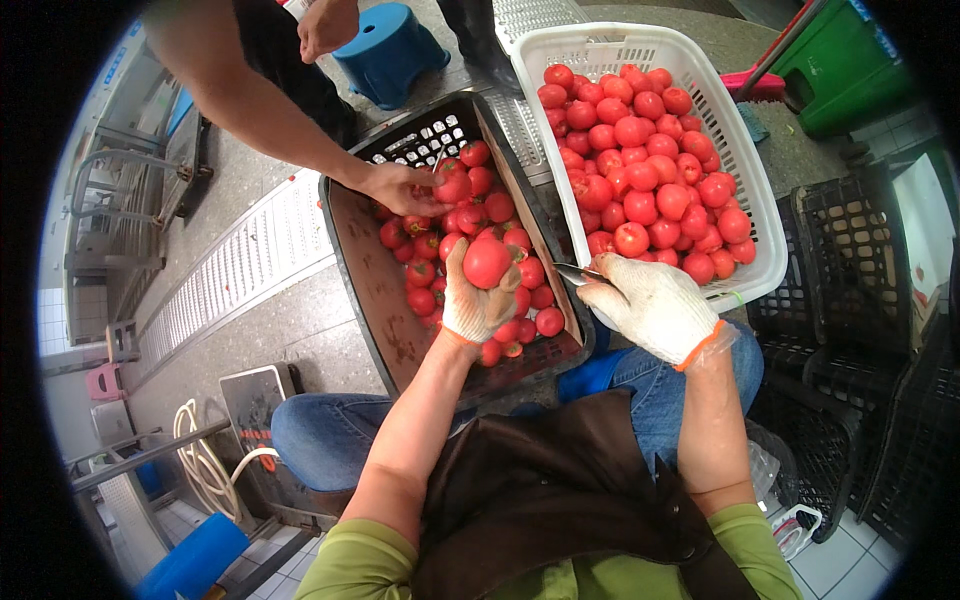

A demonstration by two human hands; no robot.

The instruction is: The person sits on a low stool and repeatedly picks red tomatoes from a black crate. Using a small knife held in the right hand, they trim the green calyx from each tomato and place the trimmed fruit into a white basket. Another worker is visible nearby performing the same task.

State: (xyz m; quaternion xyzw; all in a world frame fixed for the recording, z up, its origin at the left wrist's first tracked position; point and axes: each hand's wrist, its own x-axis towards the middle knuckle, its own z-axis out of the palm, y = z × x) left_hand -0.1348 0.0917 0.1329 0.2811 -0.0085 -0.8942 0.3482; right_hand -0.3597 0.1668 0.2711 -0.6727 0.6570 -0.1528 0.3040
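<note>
My left hand [480, 294], in a white knitted glove with an orange cuff, holds a red tomato [486, 263] over the black plastic crate [365, 300]. Tomatoes, some with green calyxes, lie in that crate. In my right hand [649, 304], gloved alike, is a small knife [574, 273]; its blade points left, between the crate and a white plastic basket [772, 247]. Many red tomatoes [643, 175] fill the basket. The part of the knife inside my fist is hidden.
A co-worker's bare hand [409, 189] holds a tomato in the black crate's far part. A blue plastic stool [390, 52] stands beyond. Black crates [851, 255] are stacked at the right, below a green bin [840, 67]. A metal drain grate [240, 255] crosses the floor at the left.
</note>
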